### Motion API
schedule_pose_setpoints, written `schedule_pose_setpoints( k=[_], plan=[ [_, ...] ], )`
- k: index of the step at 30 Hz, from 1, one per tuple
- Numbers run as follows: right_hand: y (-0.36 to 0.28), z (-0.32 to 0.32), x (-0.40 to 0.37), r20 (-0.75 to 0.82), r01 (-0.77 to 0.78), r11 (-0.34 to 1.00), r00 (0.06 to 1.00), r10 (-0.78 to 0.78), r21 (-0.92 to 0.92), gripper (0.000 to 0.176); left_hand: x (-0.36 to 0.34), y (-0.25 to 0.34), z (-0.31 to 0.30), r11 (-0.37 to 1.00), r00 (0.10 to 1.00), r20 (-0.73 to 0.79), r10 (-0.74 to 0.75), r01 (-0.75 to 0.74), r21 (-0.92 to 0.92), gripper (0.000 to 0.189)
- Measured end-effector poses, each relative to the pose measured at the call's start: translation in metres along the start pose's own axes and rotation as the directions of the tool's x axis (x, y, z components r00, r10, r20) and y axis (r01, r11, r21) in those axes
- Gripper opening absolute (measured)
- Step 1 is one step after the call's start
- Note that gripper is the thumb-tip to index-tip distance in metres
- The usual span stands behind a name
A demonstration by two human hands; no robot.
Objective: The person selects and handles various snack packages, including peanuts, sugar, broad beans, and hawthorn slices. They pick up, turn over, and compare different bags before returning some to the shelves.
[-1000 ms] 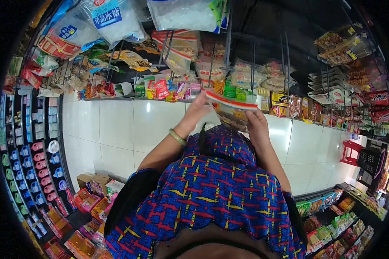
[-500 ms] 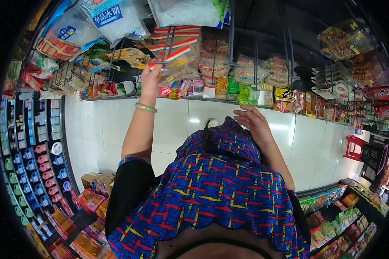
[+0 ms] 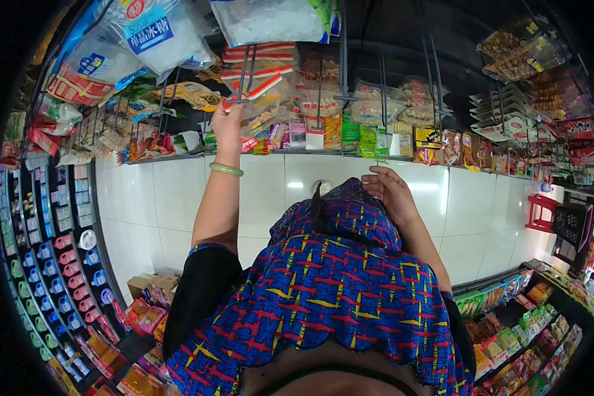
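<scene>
My left hand, with a green bangle at the wrist, is raised to the hanging rack. Its fingers are closed on the left end of a clear bag with a red and white top strip. This bag hangs at the front end of a metal hook, and more such bags are behind it. My right hand is held beside the patterned apron, below the shelf edge. Its fingers are apart and slightly curled, and nothing is in them.
Large bags of white crystals hang at the upper left. Small packets line the lower shelf. Blue and pink bottles fill shelves at the left. A red stool stands at the right, and snack packs lie at the lower right.
The view has shifted slightly. My left hand still holds the bag's end, with little movement along the hook. My right hand has drawn a little closer to the apron, its fingers more curled.
</scene>
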State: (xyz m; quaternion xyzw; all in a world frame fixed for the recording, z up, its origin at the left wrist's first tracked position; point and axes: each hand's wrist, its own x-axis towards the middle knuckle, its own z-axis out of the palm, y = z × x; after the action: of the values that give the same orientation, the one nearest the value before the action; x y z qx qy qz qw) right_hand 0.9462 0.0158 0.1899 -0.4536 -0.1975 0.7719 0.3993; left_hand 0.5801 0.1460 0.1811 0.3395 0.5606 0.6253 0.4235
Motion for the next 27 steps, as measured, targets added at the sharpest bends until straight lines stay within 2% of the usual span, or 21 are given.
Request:
schedule_pose_setpoints(
  k=[7,9,13,15,17,19,20,22,23,24,26,27],
  plan=[
    [0.002,0.005,0.003,-0.004,-0.028,1.0,1.0,0.028,-0.008,0.025,0.002,0.006,0.012,1.0,0.998,-0.066,0.013,-0.011,0.028,0.013],
    [0.003,0.004,0.002,-0.017,-0.041,0.999,0.999,0.041,-0.01,0.025,0.009,0.001,0.011,0.993,0.996,-0.086,-0.012,0.022,0.115,0.015],
    [0.002,0.002,-0.003,-0.025,-0.029,1.0,0.999,0.029,-0.006,0.025,0.022,0.005,0.021,1.0,0.999,-0.033,-0.021,0.02,-0.001,0.017],
    [0.002,-0.001,-0.004,-0.039,-0.026,1.0,0.999,0.026,0.005,0.025,0.035,0.004,0.023,0.989,0.998,-0.026,0.065,-0.061,0.132,0.022],
    [0.003,-0.004,-0.007,-0.051,-0.018,1.0,0.999,0.017,-0.009,0.026,0.041,-0.015,0.011,0.989,0.997,-0.021,0.078,-0.075,0.126,0.026],
    [0.004,-0.017,-0.006,-0.058,0.026,1.0,0.998,-0.027,-0.005,0.029,0.048,-0.045,-0.001,0.918,0.932,-0.076,0.354,-0.33,0.219,0.033],
    [0.0,-0.022,-0.008,-0.095,0.05,0.999,0.994,-0.05,-0.008,0.029,0.03,-0.047,0.003,0.931,0.918,-0.157,0.363,-0.363,0.032,0.042],
    [-0.01,-0.038,-0.011,-0.193,0.125,0.992,0.973,-0.127,-0.02,0.027,-0.001,-0.057,-0.004,0.996,0.978,-0.199,0.061,-0.073,-0.054,0.057],
    [-0.021,-0.044,-0.013,-0.27,0.163,0.986,0.948,-0.166,-0.033,0.026,-0.005,-0.089,-0.021,0.993,0.974,-0.193,0.116,-0.116,0.011,0.04],
    [-0.032,-0.055,-0.014,-0.318,0.233,0.971,0.917,-0.239,-0.059,0.027,-0.028,-0.098,-0.02,0.996,0.967,-0.241,0.087,-0.079,0.041,0.039],
    [-0.063,-0.071,-0.016,-0.39,0.376,0.913,0.826,-0.408,-0.159,0.028,-0.064,-0.117,-0.024,0.983,0.98,-0.187,0.06,-0.026,0.18,0.038],
    [-0.084,-0.076,-0.018,-0.407,0.445,0.864,0.763,-0.503,-0.235,0.028,-0.081,-0.123,-0.026,0.982,0.989,-0.145,0.004,0.024,0.19,0.039]
  ],
)
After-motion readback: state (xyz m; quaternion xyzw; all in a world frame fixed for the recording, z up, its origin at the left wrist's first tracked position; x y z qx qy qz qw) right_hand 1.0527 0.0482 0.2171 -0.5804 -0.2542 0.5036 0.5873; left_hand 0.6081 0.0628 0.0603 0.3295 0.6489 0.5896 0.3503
